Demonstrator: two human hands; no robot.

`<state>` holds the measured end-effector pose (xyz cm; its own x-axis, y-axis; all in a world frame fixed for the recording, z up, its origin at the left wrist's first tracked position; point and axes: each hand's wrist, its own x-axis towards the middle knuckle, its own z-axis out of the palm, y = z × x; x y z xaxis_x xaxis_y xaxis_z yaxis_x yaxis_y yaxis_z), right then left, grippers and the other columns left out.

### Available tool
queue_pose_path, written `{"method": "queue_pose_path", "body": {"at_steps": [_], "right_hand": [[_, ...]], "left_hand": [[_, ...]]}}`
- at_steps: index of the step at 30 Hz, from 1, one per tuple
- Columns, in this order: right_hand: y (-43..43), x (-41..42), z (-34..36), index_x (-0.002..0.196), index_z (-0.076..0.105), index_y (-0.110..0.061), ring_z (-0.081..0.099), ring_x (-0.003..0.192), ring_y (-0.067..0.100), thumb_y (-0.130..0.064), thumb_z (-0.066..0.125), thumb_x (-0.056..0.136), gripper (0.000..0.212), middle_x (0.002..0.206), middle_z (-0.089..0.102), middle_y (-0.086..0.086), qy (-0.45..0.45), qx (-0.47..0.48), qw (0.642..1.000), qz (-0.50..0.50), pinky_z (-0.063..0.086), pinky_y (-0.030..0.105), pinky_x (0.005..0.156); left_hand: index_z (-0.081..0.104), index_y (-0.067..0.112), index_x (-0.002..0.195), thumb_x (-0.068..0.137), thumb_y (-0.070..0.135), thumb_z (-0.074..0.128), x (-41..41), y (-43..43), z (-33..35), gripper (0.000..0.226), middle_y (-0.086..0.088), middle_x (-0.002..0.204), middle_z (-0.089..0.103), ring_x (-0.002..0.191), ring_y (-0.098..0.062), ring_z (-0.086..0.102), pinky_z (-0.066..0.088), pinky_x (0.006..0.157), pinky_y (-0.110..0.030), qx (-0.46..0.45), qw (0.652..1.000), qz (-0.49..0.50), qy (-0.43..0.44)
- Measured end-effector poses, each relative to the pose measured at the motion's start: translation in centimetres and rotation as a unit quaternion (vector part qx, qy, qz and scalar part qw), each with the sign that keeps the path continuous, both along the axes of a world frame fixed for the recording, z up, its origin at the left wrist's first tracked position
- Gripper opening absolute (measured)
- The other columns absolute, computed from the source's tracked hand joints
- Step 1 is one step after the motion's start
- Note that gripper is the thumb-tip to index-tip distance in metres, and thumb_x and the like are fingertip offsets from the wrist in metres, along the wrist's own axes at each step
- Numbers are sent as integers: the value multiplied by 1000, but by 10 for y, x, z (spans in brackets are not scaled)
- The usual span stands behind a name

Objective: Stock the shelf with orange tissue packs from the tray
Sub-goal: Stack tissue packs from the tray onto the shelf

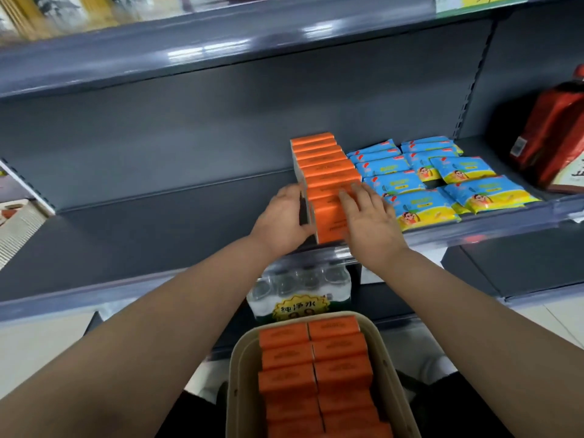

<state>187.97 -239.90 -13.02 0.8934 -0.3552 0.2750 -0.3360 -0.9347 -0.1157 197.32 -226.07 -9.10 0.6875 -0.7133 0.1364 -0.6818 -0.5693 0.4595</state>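
A row of several orange tissue packs (pixel 322 165) stands on edge on the grey shelf (pixel 158 235), running from the back to the front lip. My left hand (pixel 282 216) presses flat against the left side of the front packs. My right hand (pixel 368 216) lies with straight fingers on the top and right side of the same packs. Below, a beige tray (pixel 235 374) holds two rows of several orange tissue packs (pixel 316 374).
Blue and yellow packets (pixel 442 181) lie right of the orange row. A red bag (pixel 553 134) stands at the far right. A shrink-wrapped pack of water bottles (pixel 300 292) sits on the lower shelf. The shelf left of the orange row is bare.
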Motion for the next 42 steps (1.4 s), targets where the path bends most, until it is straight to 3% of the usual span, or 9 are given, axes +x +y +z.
{"method": "queue_pose_path", "body": {"at_steps": [6,15,18,27,29,32,35,39,42], "right_hand": [[36,-53,-34,135,49,-13,41,130,31,-10,70,77,62,140,46,10,-38,-9,997,62,37,46,98],[84,-121,-126,137,41,-24,36,131,23,-20,44,93,44,142,40,1,215,81,968,104,31,39,104],[84,-129,-150,136,41,-24,37,130,22,-16,44,92,45,141,43,1,243,91,960,108,31,37,106],[92,-113,-179,140,36,-25,34,132,22,-22,39,96,44,142,39,1,266,74,957,93,31,41,106],[94,-112,-184,133,46,-23,39,127,25,-20,42,93,39,134,44,4,269,48,958,89,35,42,100],[98,-115,-192,103,63,-20,56,102,29,-15,61,78,25,106,58,7,257,26,963,82,46,44,80],[100,-120,-190,92,64,-23,59,89,25,-15,64,71,22,93,62,2,233,30,971,55,46,42,73],[96,-125,-179,112,52,-26,52,109,23,-19,49,86,27,113,57,-3,226,46,972,48,37,41,91],[96,-128,-166,120,45,-27,45,117,21,-22,40,92,29,124,51,-4,219,49,973,46,31,41,95]], "left_hand": [[43,16,140,86,19,67,-36,61,-24,59,-2,146,42,133,-20,39,33,108,-30,44,997,-16,-59],[52,18,132,85,17,62,-103,137,-137,48,-1,133,54,124,-19,48,40,103,-29,159,986,-2,53],[52,16,127,87,15,58,-111,147,-162,41,-4,128,56,119,-23,52,42,96,-30,188,978,12,95],[47,18,121,91,15,44,-114,136,-194,30,-5,123,54,114,-24,48,43,87,-39,314,949,7,18],[47,17,120,91,16,45,-113,134,-197,29,-6,122,54,112,-25,50,44,85,-39,321,947,13,4],[49,17,122,92,18,46,-110,131,-204,30,-6,125,53,115,-25,48,43,89,-39,343,939,2,-35],[49,14,124,94,17,43,-109,127,-211,31,-8,130,49,121,-27,43,39,94,-42,373,925,-24,-68],[48,16,123,93,18,44,-105,122,-213,31,-9,131,48,123,-28,41,38,96,-42,377,922,-52,-66],[41,16,124,92,16,44,-110,127,-215,32,-9,125,53,116,-27,48,43,92,-40,389,919,-56,-19]]}}
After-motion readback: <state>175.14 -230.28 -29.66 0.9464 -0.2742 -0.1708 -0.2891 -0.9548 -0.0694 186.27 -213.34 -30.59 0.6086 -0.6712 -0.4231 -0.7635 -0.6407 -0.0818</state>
